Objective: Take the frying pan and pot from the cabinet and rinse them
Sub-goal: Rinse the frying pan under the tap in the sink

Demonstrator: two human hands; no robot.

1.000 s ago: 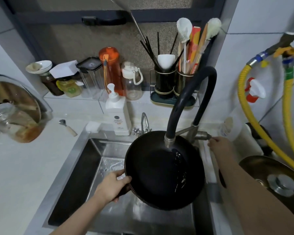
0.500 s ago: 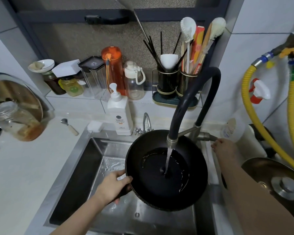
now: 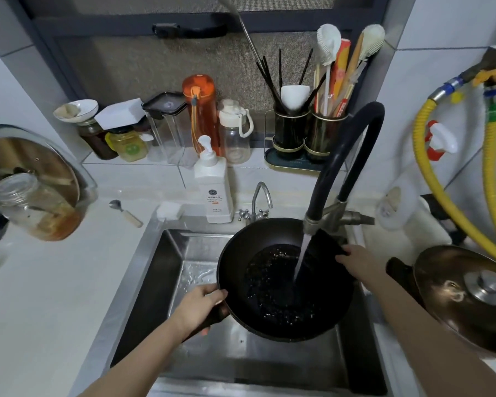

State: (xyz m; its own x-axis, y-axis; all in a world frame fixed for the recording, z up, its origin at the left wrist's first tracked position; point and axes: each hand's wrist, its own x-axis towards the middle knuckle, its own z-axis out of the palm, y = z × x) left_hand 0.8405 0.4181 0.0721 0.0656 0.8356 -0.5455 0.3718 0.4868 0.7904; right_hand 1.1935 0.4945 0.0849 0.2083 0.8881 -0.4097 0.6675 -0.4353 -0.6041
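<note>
1. The frying pan [image 3: 287,279] is held over the sink [image 3: 161,282], toward its right side, under the faucet [image 3: 344,167] spout.
2. The left hand [image 3: 198,308] grips the pan handle at the pan's near-left edge; the right hand [image 3: 358,260] touches its right rim.
3. The soap dispenser [image 3: 212,187] stands behind the sink, left of the faucet.
4. The utensil holder [image 3: 307,136] sits on the ledge behind the faucet.
5. A lidded pot [image 3: 470,296] rests on the desk [image 3: 40,296] right of the sink.
6. A spoon [image 3: 125,212] lies on the desk left of the sink.

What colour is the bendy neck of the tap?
Black, seen from the head view: the tap neck arches over the frying pan.
</note>
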